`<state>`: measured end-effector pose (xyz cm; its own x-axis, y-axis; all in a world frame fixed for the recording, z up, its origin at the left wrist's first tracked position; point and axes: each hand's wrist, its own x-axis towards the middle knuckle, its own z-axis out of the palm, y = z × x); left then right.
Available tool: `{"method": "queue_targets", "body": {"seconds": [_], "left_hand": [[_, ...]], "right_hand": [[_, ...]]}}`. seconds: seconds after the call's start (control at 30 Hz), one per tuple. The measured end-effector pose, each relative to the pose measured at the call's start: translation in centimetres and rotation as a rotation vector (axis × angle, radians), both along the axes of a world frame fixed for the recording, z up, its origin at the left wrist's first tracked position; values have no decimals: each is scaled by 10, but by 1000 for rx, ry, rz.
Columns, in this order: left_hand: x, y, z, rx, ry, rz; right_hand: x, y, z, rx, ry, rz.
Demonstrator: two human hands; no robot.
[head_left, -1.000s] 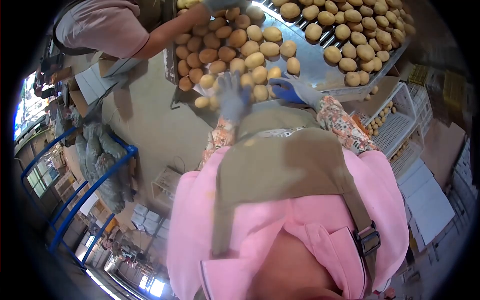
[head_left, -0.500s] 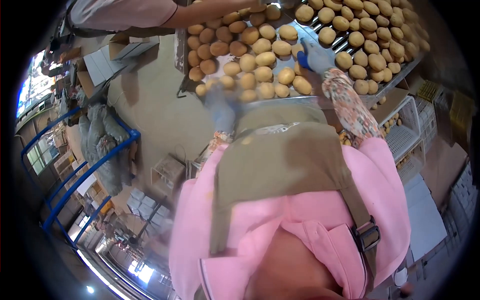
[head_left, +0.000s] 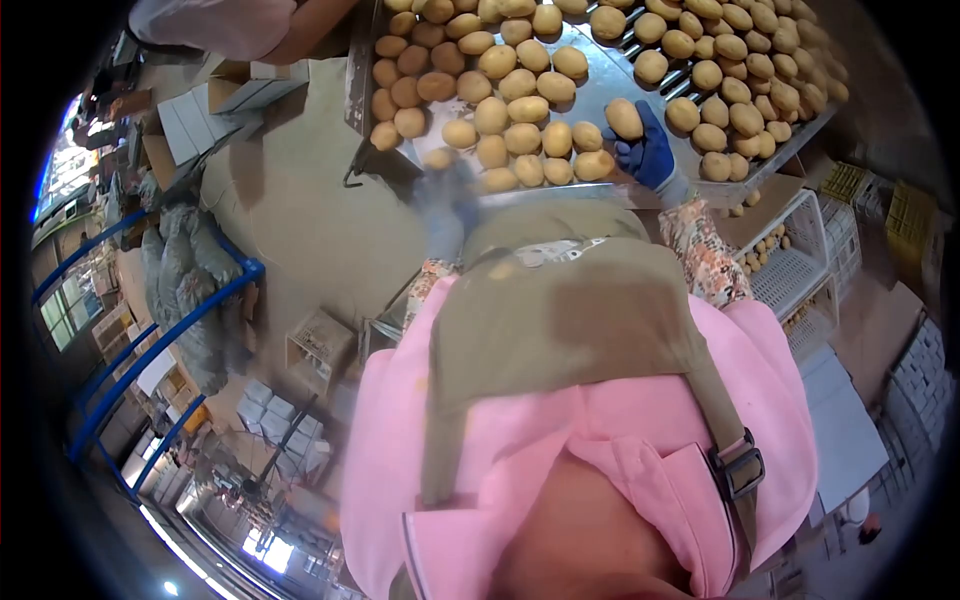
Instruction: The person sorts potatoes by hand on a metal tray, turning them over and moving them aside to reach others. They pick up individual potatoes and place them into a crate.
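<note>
Many potatoes (head_left: pixel 524 138) lie on a metal sorting table (head_left: pixel 598 75) in front of me. My right hand (head_left: pixel 652 155), in a blue and grey glove, is turned up with its fingers curled around a potato (head_left: pixel 624 119) near the table's front edge. At the front left corner, my left hand (head_left: pixel 445 205), in a similar glove, is smeared by motion. It is nearest to a potato (head_left: pixel 438 158) at the edge, and its fingers cannot be made out.
More potatoes (head_left: pixel 745 118) are heaped over slats on the right. White plastic crates (head_left: pixel 800 245) with potatoes stand below. Another person's arm (head_left: pixel 310 25) reaches in at the upper left. Open cardboard boxes (head_left: pixel 255 88) and a blue rail (head_left: pixel 165 345) are on the left.
My right hand has turned over from palm-down on the table and now holds a potato up. My left hand has drawn slightly back toward me. The other person's arm has pulled back left.
</note>
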<state>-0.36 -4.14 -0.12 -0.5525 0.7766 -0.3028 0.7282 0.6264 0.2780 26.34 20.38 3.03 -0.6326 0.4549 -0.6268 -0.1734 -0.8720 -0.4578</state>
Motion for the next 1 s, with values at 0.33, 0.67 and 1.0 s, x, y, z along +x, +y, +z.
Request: {"method": "queue_targets", "body": {"seconds": [0.33,0.67,1.0], "left_hand": [[12,127,-14,489,-56,-382],[16,101,15,270,-30,-410],[-16,18,43,280,-542,179]], "right_hand": [[-2,-54,43,821,59,-142],[1,-71,74,1182,-129,-281],[70,-18,-31,1348,-1244,211]]}}
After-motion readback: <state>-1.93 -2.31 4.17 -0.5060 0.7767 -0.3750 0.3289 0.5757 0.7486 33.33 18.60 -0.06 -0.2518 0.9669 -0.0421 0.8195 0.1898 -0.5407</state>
